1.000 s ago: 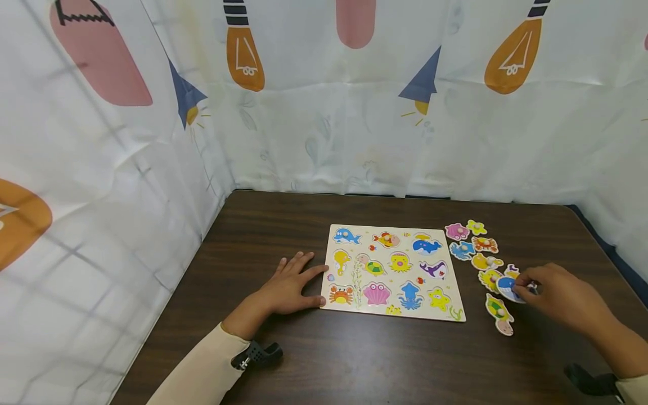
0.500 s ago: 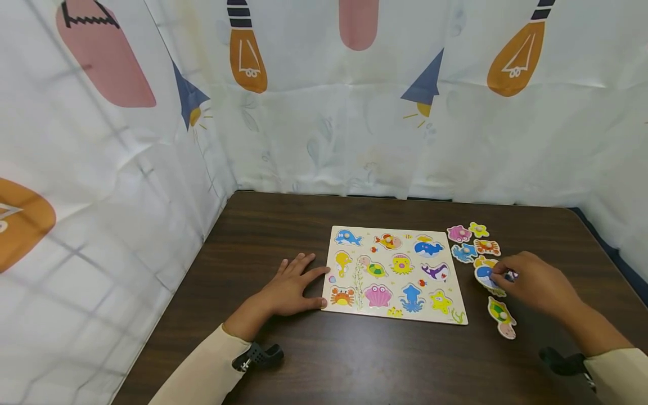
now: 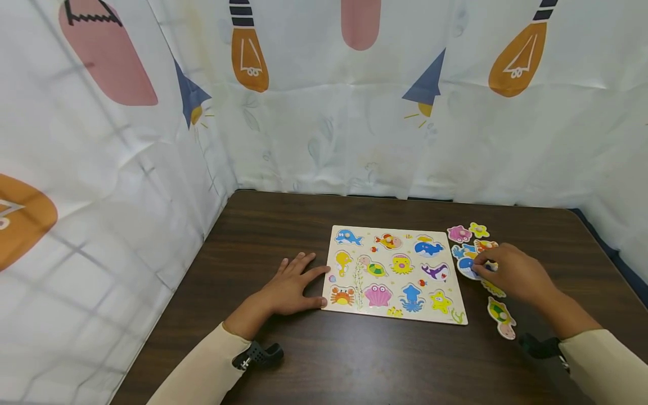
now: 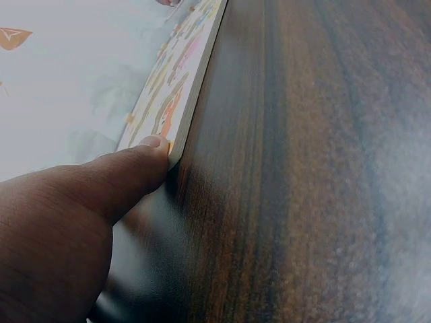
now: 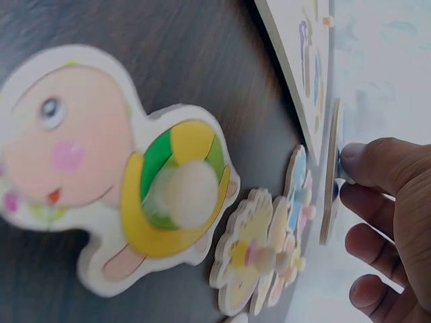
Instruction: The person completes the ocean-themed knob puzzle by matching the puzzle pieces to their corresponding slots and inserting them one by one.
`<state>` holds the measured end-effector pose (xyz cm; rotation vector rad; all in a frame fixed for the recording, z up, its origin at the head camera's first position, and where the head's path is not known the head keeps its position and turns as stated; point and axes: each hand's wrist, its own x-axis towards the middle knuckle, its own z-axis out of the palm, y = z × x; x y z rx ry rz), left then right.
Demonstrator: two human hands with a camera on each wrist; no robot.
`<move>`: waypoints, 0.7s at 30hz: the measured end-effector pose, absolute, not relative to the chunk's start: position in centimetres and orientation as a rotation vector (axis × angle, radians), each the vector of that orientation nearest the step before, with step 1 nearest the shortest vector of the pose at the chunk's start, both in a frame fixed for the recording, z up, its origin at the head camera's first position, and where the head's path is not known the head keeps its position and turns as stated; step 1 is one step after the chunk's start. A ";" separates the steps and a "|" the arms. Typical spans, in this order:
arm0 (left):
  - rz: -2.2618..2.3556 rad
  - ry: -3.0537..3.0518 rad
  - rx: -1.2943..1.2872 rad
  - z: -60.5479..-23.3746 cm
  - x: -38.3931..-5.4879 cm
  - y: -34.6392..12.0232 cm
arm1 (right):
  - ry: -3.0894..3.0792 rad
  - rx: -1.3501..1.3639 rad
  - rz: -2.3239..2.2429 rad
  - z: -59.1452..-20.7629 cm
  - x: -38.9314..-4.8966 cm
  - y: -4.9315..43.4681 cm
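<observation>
Right wrist view showed the thumb and forefinger of the right hand (image 5: 414,225) pinching the whale piece (image 5: 332,161), seen nearly edge-on and clear of the table (image 5: 209,67). Head view put that piece just beside the puzzle board (image 3: 395,286), partly hiding the light blue piece (image 3: 459,250), with the crab piece (image 3: 486,245) close by. Such a small hold could have let it twist or slip, and if moved low it might have knocked those neighbours askew; the turtle piece (image 5: 135,195) lay apart, nearer the person. The left hand (image 3: 291,287) lay with fingers spread, thumb and forefinger touching the board's left edge; so light a touch might have let the board slide if bumped.
</observation>
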<state>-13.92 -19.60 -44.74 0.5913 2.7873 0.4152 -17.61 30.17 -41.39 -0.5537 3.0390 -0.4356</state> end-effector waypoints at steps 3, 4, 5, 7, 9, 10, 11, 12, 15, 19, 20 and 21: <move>0.415 2.788 0.596 -44.7 -13.9 -19.6 | 3.032 -0.550 -0.441 -41.4 -18.0 29.8; 0.414 2.786 0.595 -44.7 -13.9 -19.6 | 3.031 -0.546 -0.443 -41.5 -18.2 29.7; 0.415 2.786 0.595 -44.7 -13.9 -19.6 | 3.030 -0.542 -0.449 -41.5 -18.3 29.6; 0.414 2.786 0.593 -44.7 -13.9 -19.7 | 3.030 -0.531 -0.460 -41.5 -18.5 29.3; 0.411 2.786 0.591 -44.7 -13.9 -19.7 | 3.033 -0.532 -0.465 -41.5 -18.7 29.0; 0.411 2.786 0.591 -44.7 -13.9 -19.7 | 3.036 -0.537 -0.468 -41.6 -18.8 28.9; 0.413 2.787 0.591 -44.7 -13.9 -19.7 | 3.037 -0.540 -0.470 -41.6 -18.9 28.8; 0.413 2.787 0.592 -44.7 -13.9 -19.7 | 3.034 -0.547 -0.476 -41.6 -19.0 28.7; 0.416 2.787 0.594 -44.7 -13.9 -19.7 | 3.033 -0.568 -0.483 -41.6 -19.4 28.4; 0.428 2.787 0.597 -44.8 -13.9 -19.7 | 3.031 -0.588 -0.488 -41.6 -19.9 27.9; 0.428 2.787 0.598 -44.8 -13.9 -19.7 | 3.030 -0.585 -0.492 -41.6 -20.0 27.8; 0.428 2.787 0.598 -44.8 -13.9 -19.6 | 3.027 -0.583 -0.502 -41.7 -20.1 27.6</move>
